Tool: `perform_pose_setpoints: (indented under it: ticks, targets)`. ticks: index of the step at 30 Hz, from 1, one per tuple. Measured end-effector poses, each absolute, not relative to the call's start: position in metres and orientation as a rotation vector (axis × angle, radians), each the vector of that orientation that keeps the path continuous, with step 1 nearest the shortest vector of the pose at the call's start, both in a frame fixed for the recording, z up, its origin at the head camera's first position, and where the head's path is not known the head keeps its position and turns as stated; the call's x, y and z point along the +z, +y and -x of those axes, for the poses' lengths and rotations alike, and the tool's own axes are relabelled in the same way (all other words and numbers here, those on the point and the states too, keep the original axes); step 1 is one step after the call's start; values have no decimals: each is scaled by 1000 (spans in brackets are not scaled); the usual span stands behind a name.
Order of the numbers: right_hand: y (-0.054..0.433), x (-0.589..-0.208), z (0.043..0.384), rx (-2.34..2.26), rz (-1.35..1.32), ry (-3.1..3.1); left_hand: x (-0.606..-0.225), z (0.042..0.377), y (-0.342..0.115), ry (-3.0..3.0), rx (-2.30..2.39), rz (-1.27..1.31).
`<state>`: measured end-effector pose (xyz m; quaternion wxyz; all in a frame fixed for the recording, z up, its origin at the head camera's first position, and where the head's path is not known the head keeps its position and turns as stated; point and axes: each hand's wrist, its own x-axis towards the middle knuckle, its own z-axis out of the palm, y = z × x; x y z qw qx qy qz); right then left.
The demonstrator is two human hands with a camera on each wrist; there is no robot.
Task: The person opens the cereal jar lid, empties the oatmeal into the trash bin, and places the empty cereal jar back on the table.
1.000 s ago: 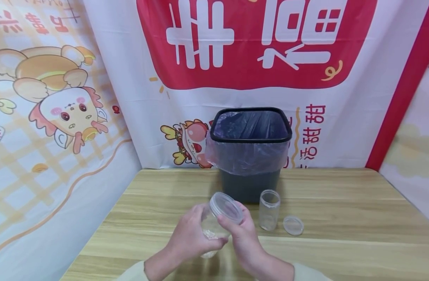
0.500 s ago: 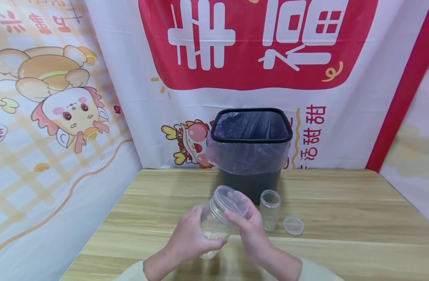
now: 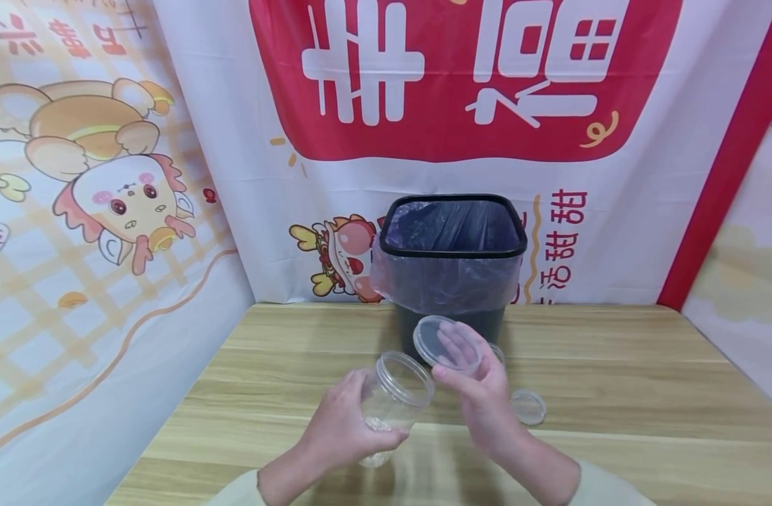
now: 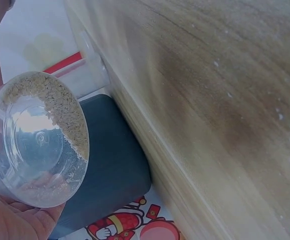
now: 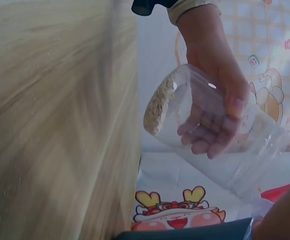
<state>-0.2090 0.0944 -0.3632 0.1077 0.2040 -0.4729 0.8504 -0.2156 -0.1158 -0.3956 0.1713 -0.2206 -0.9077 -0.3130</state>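
Observation:
My left hand (image 3: 344,422) grips a clear plastic jar (image 3: 392,397), tilted with its open threaded mouth toward the upper right. Pale rice-like grains (image 4: 60,107) lie in the bottom of the jar, gathered to one side in the left wrist view. Just right of the mouth, my right hand (image 3: 487,393) pinches a clear round lid (image 3: 445,344) by its edge, apart from the jar. In the right wrist view the left hand's fingers (image 5: 209,130) show through the jar wall, wrapped around it.
A dark bin (image 3: 452,323) with a black rim and a purplish liner stands at the back of the wooden table (image 3: 613,393). A second clear jar (image 3: 498,353) is mostly hidden behind the right hand. Another round lid (image 3: 528,407) lies flat on the table to the right.
The lid has come off the jar in my right hand and moved up and to the right. My left hand has kept the jar tilted in about the same place.

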Motion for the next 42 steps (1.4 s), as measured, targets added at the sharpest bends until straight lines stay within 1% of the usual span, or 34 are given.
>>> perform_pose_setpoints:
  ticks: [12, 19, 22, 26, 29, 36, 39, 42]
  targets:
    - [134, -352, 213, 2419, -548, -1416, -397, 215, -116, -2606, -924, 597]
    - [157, -351, 218, 2326, -454, -1479, -399, 215, -114, -2622, -947, 593]
    - [170, -350, 221, 2269, -364, -1564, -400, 215, -114, -2626, -963, 596]
    - [191, -347, 226, 2159, -169, -1707, -401, 216, -114, -2630, -987, 599]
    - [205, -349, 230, 2107, -127, -1724, -401, 217, -113, -2633, -999, 593]
    - [232, -360, 237, 2065, -202, -1686, -403, 219, -111, -2636, -1058, 606]
    - [245, -364, 241, 1970, -160, -1829, -404, 221, -110, -2651, -1083, 609]
    - [258, -366, 246, 1736, -76, -2074, -404, 222, -108, -2657, -1102, 613]
